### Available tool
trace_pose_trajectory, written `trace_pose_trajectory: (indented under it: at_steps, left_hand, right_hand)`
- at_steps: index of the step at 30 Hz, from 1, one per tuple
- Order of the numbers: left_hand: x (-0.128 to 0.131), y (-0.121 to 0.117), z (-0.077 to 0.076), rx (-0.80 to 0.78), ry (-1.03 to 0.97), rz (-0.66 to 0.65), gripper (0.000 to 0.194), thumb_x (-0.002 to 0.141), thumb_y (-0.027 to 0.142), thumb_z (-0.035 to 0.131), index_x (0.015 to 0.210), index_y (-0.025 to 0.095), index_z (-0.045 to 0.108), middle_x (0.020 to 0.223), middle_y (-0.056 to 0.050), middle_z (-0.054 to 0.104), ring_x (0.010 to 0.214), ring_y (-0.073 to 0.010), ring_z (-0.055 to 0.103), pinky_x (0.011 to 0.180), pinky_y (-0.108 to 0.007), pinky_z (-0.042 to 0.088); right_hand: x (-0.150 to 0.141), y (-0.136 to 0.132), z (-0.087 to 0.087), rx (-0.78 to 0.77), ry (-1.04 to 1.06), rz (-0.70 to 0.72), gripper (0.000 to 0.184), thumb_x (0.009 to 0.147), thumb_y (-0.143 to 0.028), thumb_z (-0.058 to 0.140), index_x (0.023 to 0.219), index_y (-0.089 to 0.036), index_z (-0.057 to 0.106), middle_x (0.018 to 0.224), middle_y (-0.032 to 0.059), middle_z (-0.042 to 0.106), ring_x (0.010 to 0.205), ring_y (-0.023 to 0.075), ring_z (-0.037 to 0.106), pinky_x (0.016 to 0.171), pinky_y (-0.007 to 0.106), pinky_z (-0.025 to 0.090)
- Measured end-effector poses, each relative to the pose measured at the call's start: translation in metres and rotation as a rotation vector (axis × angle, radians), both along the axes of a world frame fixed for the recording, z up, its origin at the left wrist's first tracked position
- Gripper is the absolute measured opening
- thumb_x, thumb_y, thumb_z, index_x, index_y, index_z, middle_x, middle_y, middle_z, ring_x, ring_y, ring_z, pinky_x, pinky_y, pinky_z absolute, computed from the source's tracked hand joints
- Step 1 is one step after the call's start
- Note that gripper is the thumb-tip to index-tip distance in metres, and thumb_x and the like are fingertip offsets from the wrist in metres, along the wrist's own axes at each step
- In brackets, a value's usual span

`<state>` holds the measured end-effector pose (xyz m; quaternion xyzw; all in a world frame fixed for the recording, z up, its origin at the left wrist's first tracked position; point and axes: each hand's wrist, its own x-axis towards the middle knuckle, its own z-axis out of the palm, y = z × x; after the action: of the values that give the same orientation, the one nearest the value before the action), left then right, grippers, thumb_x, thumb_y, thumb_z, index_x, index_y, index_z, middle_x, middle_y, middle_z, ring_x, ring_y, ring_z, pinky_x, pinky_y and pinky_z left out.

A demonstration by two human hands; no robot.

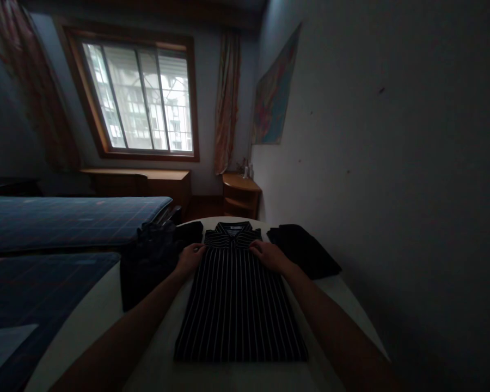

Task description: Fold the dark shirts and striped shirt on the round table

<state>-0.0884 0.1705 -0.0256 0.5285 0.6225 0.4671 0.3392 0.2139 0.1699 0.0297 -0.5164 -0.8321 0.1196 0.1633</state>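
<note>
A black shirt with white stripes (239,310) lies folded into a rectangle, front up, its collar (232,227) at the far end. My left hand (190,258) pinches the shirt's left edge just below the collar, thumb and finger together. On the opposite side my right hand (268,256) has its bent fingers closed on the shirt's upper right part. Beyond my left wrist is a rumpled pile of dark clothing (149,267). To the right of my right hand rests a flat, folded black garment (306,247).
Everything lies on a round white table (92,310). Beds with blue plaid covers (65,220) stand to the left. A white wall (392,163) runs along the right. At the back are a wooden desk (167,174), a corner shelf (240,182) and a window (147,98).
</note>
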Motion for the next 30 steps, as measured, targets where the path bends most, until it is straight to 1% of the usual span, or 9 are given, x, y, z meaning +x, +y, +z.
trace_pose_trajectory:
  at_steps: [5,9,13,18,21,25,26,28,30]
  left_hand:
    - [0.002,-0.015,-0.011,-0.071,-0.037,-0.010,0.038,0.081,0.019,0.069,0.117,0.012,0.058,0.095,-0.009,0.075,0.075,-0.0190,0.072,0.062,-0.025,0.056]
    - [-0.002,-0.038,-0.011,-0.068,0.009,-0.030,0.058,0.072,0.009,0.072,0.126,0.014,0.049,0.117,-0.014,0.067,0.087,-0.0190,0.071,0.067,-0.026,0.057]
    - [-0.006,-0.067,-0.005,-0.065,0.070,-0.071,0.056,0.072,0.014,0.071,0.123,0.016,0.049,0.117,-0.012,0.065,0.079,-0.0174,0.069,0.062,-0.026,0.055]
    - [-0.010,-0.119,-0.001,-0.075,0.118,-0.184,0.052,0.079,0.029,0.063,0.127,0.019,0.043,0.120,-0.011,0.061,0.057,-0.0105,0.061,0.050,-0.025,0.049]
    - [-0.011,-0.155,0.003,-0.120,0.143,-0.316,0.055,0.082,0.039,0.059,0.130,0.023,0.039,0.121,-0.010,0.061,0.055,-0.0105,0.060,0.047,-0.024,0.046]
    - [-0.010,-0.195,0.006,-0.207,0.268,-0.419,0.061,0.083,0.036,0.059,0.137,0.022,0.034,0.087,-0.002,0.067,0.056,-0.0144,0.059,0.050,-0.025,0.044]
    - [-0.009,-0.202,0.006,-0.185,0.304,-0.433,0.063,0.082,0.033,0.059,0.139,0.023,0.033,0.089,-0.003,0.068,0.059,-0.0153,0.061,0.053,-0.026,0.046]
    - [-0.008,-0.213,0.004,-0.090,0.361,-0.452,0.064,0.078,0.025,0.059,0.138,0.026,0.036,0.120,-0.009,0.063,0.075,-0.0173,0.065,0.064,-0.029,0.051]
    - [-0.008,-0.218,0.000,-0.001,0.405,-0.454,0.063,0.074,0.019,0.059,0.133,0.030,0.043,0.150,-0.008,0.039,0.099,-0.0206,0.065,0.081,-0.033,0.054]
  right_hand:
    - [0.016,-0.006,-0.007,-0.028,-0.086,-0.036,0.041,0.087,-0.020,0.060,0.128,-0.020,0.057,0.121,0.0079,0.069,0.108,0.0215,0.065,0.090,0.029,0.045]
    - [0.026,-0.013,-0.004,0.038,-0.068,-0.098,0.037,0.090,-0.008,0.046,0.122,-0.018,0.060,0.120,0.0094,0.068,0.108,0.0194,0.064,0.091,0.028,0.044]
    - [0.020,-0.038,-0.003,0.203,-0.034,-0.118,0.029,0.093,-0.011,0.044,0.114,-0.015,0.063,0.118,0.0121,0.065,0.111,0.0212,0.059,0.097,0.031,0.042]
    - [0.005,-0.111,0.001,0.187,-0.027,0.135,0.013,0.086,-0.029,0.065,0.093,-0.018,0.066,0.102,0.0076,0.066,0.098,0.0220,0.060,0.089,0.036,0.045]
    - [0.001,-0.160,0.007,0.081,-0.026,0.353,0.031,0.078,-0.041,0.074,0.100,-0.021,0.066,0.106,0.0065,0.065,0.099,0.0224,0.059,0.089,0.038,0.045]
    - [0.003,-0.195,0.002,0.054,-0.132,0.517,0.050,0.079,-0.036,0.073,0.124,-0.023,0.058,0.124,0.0080,0.062,0.114,0.0249,0.055,0.096,0.039,0.044]
    - [0.004,-0.198,-0.003,0.082,-0.171,0.506,0.045,0.082,-0.029,0.069,0.125,-0.021,0.058,0.123,0.0084,0.063,0.112,0.0243,0.056,0.095,0.039,0.045]
    - [0.007,-0.198,-0.016,0.152,-0.255,0.475,0.031,0.087,-0.017,0.059,0.118,-0.018,0.061,0.115,0.0086,0.066,0.103,0.0225,0.059,0.088,0.036,0.048]
    - [0.010,-0.195,-0.028,0.218,-0.333,0.475,0.021,0.090,-0.011,0.053,0.107,-0.016,0.063,0.103,0.0076,0.068,0.091,0.0206,0.062,0.078,0.033,0.050]
